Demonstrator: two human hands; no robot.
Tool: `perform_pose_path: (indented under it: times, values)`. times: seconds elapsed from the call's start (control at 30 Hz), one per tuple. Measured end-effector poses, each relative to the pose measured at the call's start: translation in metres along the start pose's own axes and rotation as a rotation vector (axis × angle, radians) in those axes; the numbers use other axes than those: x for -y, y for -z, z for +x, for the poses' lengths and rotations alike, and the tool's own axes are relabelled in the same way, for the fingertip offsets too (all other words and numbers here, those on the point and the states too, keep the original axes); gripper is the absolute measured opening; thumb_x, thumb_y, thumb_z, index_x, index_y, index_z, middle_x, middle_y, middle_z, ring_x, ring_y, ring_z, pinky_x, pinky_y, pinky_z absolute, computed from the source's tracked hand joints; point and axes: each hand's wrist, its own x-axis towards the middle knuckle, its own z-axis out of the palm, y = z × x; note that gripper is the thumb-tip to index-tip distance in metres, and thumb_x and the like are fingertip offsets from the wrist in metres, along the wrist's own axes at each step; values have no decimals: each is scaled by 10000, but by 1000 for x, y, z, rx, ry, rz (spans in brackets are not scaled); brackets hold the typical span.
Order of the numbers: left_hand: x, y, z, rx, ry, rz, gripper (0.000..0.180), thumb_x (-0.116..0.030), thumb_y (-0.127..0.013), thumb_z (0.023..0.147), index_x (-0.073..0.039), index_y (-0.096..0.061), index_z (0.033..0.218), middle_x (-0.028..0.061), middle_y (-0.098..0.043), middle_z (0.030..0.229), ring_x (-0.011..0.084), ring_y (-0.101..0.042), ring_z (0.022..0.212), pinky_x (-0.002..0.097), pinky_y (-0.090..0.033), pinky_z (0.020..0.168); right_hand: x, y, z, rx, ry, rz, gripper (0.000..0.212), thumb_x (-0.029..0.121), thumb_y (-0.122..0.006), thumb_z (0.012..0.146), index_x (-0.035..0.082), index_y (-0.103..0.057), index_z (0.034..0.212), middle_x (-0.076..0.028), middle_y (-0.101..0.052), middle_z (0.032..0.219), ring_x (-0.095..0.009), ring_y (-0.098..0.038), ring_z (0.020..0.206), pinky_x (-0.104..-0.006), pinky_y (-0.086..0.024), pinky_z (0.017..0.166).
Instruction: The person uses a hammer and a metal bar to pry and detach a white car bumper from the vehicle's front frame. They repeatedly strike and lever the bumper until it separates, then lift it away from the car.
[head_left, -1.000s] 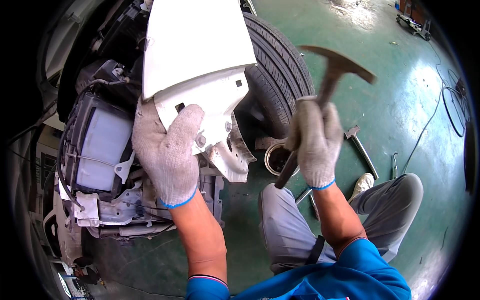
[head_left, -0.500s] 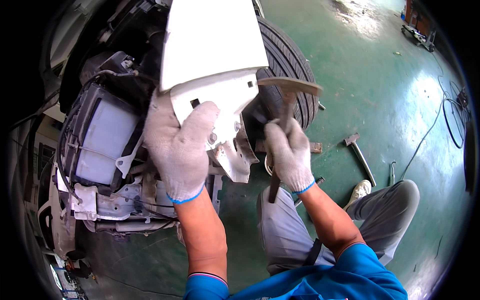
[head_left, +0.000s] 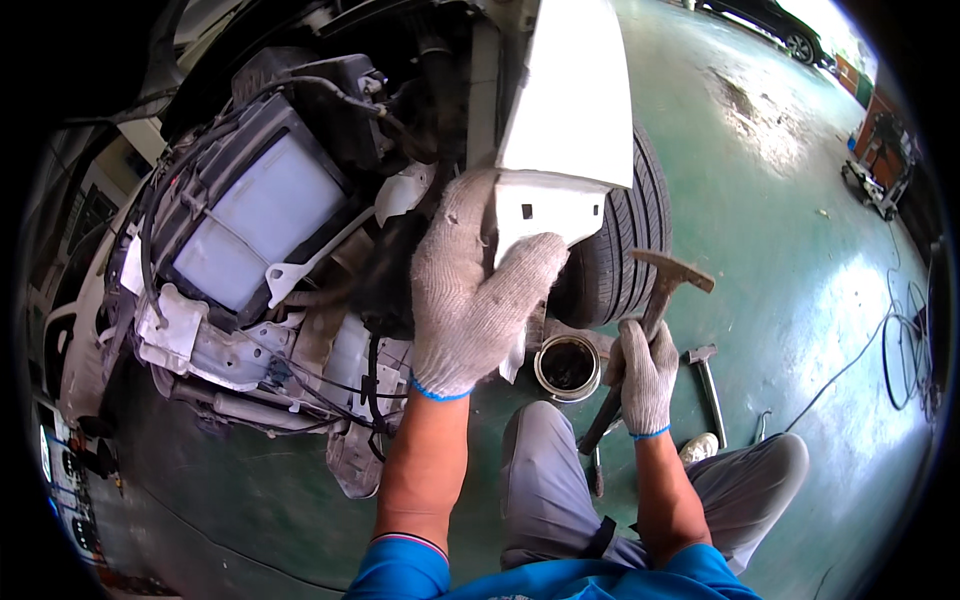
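1. Head view, looking down: a white car panel (head_left: pixel 568 100) hangs at the car's stripped front corner, its lower end folded into a lip with two small square holes, the tire (head_left: pixel 645 235) just beside and behind it.

2. Gloved left hand (head_left: pixel 478 285) grasps that lower end, thumb laid across the lip; the fingers curl past the left edge, and I can't see how far they reach behind.

3. Gloved right hand (head_left: pixel 648 382) is clenched around the handle of a hammer (head_left: pixel 665 288), its long rusty head poking up above the fist, apart from the panel, the handle's end slanting down toward the person's knee.

4. To my eye the panel is thin metal: stiff along its folds, easier to dent across the broad face, probably smooth under cotton gloves. The folded lip looks the best place to hold, minding raw edges.

5. The hammer seems heavy at the head; a grip around the handle, well clear of the metal, ought to suit it.

6. Nearby on the green floor (head_left: pixel 800 280), a round tin (head_left: pixel 543 376) of something dark sits left of the right hand, and another hammer (head_left: pixel 709 392) lies to its right.
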Motion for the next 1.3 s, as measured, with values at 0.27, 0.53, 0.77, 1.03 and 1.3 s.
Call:
perform_pose_path:
  times: [0.27,0.53,0.77,1.03,1.3]
  values:
    - [1,-6,-2,-84,-164,173,331,-67,-646,938,21,-619,1256,96,-706,990,122,-659,801,286,-551,715,-16,20,-7,1,-22,-105,236,276,-600,1028,52,-556,966,-15,-548,620,-102,-497,441,-243,-378,411]
    - [-2,-5,-10,-155,-39,142,434,-143,-717,915,30,-603,1296,126,-697,1098,159,-665,950,310,-547,845,-8,28,-12,4,0,-196,238,278,-602,1022,46,-562,988,-14,-551,623,-103,-498,442,-239,-375,415]
    - [-5,-22,-2,-298,-58,188,206,-130,-675,933,6,-695,1086,124,-723,901,202,-703,739,321,-545,692,-7,40,-14,-29,-31,-215,251,288,-610,1011,45,-579,953,-17,-543,618,-101,-499,432,-238,-399,406]
    - [9,-17,0,-288,-193,155,246,-157,-680,930,3,-676,1116,150,-722,885,233,-715,730,320,-554,696,-3,42,-14,-36,-43,-249,242,276,-609,1011,47,-577,940,-21,-530,614,-103,-503,444,-249,-418,408]
    - [18,-21,1,-305,-254,115,280,-141,-669,926,18,-661,1156,154,-724,892,192,-710,732,309,-556,688,-5,54,-14,-68,-85,-263,264,299,-613,992,61,-546,900,-19,-522,618,-112,-503,448,-254,-409,425]
